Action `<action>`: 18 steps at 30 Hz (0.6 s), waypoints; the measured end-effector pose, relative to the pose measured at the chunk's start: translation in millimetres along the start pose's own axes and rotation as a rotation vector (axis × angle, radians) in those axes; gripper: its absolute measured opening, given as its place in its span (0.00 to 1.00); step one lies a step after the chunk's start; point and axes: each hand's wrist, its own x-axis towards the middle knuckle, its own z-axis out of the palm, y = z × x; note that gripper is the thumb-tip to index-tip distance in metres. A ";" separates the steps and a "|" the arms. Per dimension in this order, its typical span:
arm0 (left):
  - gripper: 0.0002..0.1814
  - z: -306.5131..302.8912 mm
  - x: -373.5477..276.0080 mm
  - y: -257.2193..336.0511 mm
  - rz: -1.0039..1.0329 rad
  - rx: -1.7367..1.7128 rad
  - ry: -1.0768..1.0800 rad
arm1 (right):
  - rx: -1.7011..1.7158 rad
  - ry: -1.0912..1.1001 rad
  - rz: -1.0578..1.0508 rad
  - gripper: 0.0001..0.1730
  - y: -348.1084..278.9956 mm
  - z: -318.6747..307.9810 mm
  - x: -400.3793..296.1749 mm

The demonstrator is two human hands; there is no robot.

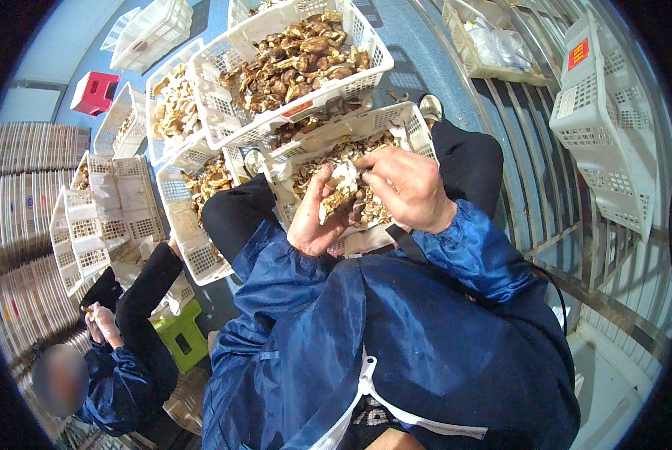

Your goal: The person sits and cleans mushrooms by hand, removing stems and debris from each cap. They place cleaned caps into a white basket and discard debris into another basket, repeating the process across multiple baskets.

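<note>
My left hand (313,222) cradles a mushroom (337,206) with a brown, rough outside and torn-looking white flesh at its upper end. The curled fingers of my right hand (406,185) meet that white flesh, thumb and forefinger pinched at its edge. Whether a small tool sits in the right fingers is hidden. Directly beneath both hands, between my knees, stands a white perforated plastic crate (416,128) holding many small mushroom pieces (376,211).
Ahead, a white crate (209,112) heaped with brown mushrooms (299,53) is stacked over another. More mushroom crates (192,264) stand left. A co-worker (116,388) sits lower left beside a green stool (181,337). Metal rails (516,152) and a crate (606,129) are right.
</note>
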 end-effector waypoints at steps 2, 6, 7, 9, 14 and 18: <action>0.25 5.0 -3.9 1.0 0.001 0.051 0.012 | 0.120 0.054 0.186 0.01 -2.9 -4.8 5.1; 0.25 5.1 -2.4 2.6 0.063 0.053 0.016 | 0.218 0.060 0.331 0.01 7.0 -17.8 5.2; 0.25 3.2 -1.5 2.4 0.054 0.028 0.000 | 0.180 0.026 0.231 0.01 1.5 -17.7 6.2; 0.25 1.9 -0.1 3.6 0.035 -0.022 -0.036 | 0.101 -0.043 0.034 0.03 -11.2 -12.5 6.1; 0.26 6.3 4.7 -3.7 0.012 -0.066 0.014 | -0.168 -0.108 -0.162 0.05 -2.8 1.8 -0.8; 0.27 0.0 2.5 -2.4 -0.025 -0.153 -0.080 | -0.164 -0.070 -0.185 0.07 -1.2 3.1 -2.2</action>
